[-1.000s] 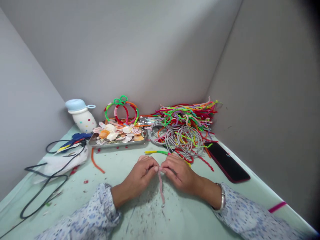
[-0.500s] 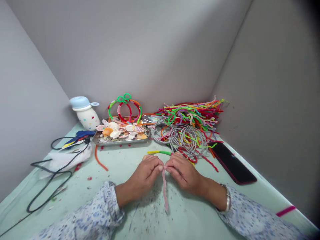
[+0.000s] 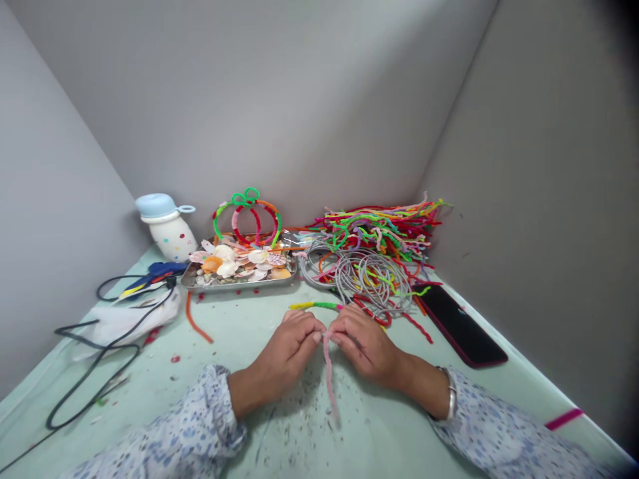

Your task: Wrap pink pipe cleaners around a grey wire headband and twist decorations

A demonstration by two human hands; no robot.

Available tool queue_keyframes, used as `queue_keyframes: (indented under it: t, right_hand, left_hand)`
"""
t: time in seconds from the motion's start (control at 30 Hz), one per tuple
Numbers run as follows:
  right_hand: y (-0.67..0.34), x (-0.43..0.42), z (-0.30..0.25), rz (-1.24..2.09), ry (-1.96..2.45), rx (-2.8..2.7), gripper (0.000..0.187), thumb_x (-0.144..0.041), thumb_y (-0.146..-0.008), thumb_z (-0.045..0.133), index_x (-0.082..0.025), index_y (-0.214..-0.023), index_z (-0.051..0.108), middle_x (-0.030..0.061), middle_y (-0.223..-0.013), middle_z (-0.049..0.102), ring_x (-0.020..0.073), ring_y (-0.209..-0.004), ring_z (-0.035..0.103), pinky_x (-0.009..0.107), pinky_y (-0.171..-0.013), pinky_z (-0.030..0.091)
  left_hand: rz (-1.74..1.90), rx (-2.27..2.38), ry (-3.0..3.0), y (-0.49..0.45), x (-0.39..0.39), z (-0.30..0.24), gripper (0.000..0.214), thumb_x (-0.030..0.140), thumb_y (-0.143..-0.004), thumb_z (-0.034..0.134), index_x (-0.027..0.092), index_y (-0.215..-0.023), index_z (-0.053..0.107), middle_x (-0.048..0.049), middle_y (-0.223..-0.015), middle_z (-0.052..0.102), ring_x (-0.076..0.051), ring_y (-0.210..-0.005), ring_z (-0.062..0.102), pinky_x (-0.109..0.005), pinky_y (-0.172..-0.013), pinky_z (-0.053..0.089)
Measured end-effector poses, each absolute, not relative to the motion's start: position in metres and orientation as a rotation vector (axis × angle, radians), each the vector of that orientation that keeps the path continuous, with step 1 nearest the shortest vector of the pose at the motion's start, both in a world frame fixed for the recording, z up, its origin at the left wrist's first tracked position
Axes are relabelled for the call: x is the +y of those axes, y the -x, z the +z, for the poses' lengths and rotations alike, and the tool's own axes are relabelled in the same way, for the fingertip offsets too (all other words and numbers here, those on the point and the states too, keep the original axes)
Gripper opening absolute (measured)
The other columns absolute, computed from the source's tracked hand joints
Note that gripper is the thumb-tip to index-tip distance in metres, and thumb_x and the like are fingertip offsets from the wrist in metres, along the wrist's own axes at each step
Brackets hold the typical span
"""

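Observation:
Over the middle of the table, my left hand (image 3: 294, 346) and my right hand (image 3: 367, 346) pinch close together, fingertips nearly touching. A pink pipe cleaner (image 3: 329, 382) is held at its upper end between them, and its free end hangs down. A sliver of what looks like grey wire shows between the fingertips. Just behind the hands runs a curved piece wrapped in yellow and green pipe cleaner (image 3: 313, 305), with a magenta bit going behind my right hand. Whether it joins what my fingers grip is hidden.
Behind lie grey wire coils (image 3: 372, 276), a heap of coloured pipe cleaners (image 3: 379, 229), a metal tray (image 3: 239, 287) of seashells and a wrapped hoop ornament (image 3: 247, 216). A bottle (image 3: 172, 236), black cable (image 3: 74, 399) and plastic bag (image 3: 134, 322) are left; a phone (image 3: 459, 326) is right.
The view has shifted slightly, so most things sit a little further left. Both hands keep their pinch, and the hanging end of the pink pipe cleaner has swung slightly right.

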State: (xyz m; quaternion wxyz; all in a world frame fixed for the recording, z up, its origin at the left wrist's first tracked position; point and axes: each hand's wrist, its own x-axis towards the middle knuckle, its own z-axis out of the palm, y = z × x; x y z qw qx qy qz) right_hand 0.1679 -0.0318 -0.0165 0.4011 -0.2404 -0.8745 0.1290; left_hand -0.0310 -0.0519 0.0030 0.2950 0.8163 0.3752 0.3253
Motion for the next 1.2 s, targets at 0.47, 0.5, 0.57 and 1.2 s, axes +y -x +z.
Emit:
queue_keyframes:
  t: [0.47,0.5,0.57,1.2]
  right_hand:
    - [-0.167,-0.032,-0.017,0.411,0.66,-2.111,0.015,-0.023,-0.096,0.044,-0.02,-0.089,0.056,0.0032,-0.077,0.058,0.0177,-0.075,0.052,0.033,-0.07,0.042]
    - [-0.167,-0.033,-0.017,0.41,0.657,-2.114,0.015,-0.023,-0.097,0.044,-0.02,-0.089,0.057,0.0033,-0.077,0.058,0.0177,-0.075,0.052,0.033,-0.07,0.042]
    - [-0.166,-0.032,-0.016,0.411,0.655,-2.121,0.015,-0.024,-0.097,0.045,-0.02,-0.089,0.057,0.0034,-0.077,0.059,0.0177,-0.076,0.053,0.033,-0.07,0.042]
    - [-0.168,-0.032,-0.017,0.493,0.704,-2.103,0.016,-0.026,-0.097,0.047,-0.021,-0.093,0.061,0.0041,-0.083,0.064,0.0178,-0.081,0.056,0.032,-0.074,0.044]
  left_hand:
    - [1.064,1.09,-2.351,0.029,-0.051,-0.006,0.007,0.019,-0.088,0.052,0.018,-0.093,0.058,-0.0047,-0.087,0.061,-0.021,-0.086,0.052,-0.037,-0.082,0.038]
    - [1.082,1.109,-2.357,0.029,-0.05,-0.007,0.006,0.02,-0.089,0.053,0.019,-0.092,0.058,-0.0045,-0.086,0.061,-0.021,-0.085,0.052,-0.037,-0.082,0.038]
    - [1.118,1.131,-2.366,0.029,-0.049,-0.008,0.004,0.022,-0.089,0.056,0.019,-0.09,0.059,-0.004,-0.084,0.062,-0.02,-0.084,0.053,-0.037,-0.081,0.038]
    - [1.232,1.083,-2.387,0.03,-0.046,-0.009,0.009,0.029,-0.089,0.062,0.02,-0.088,0.061,-0.0021,-0.08,0.066,-0.018,-0.078,0.056,-0.035,-0.078,0.04]
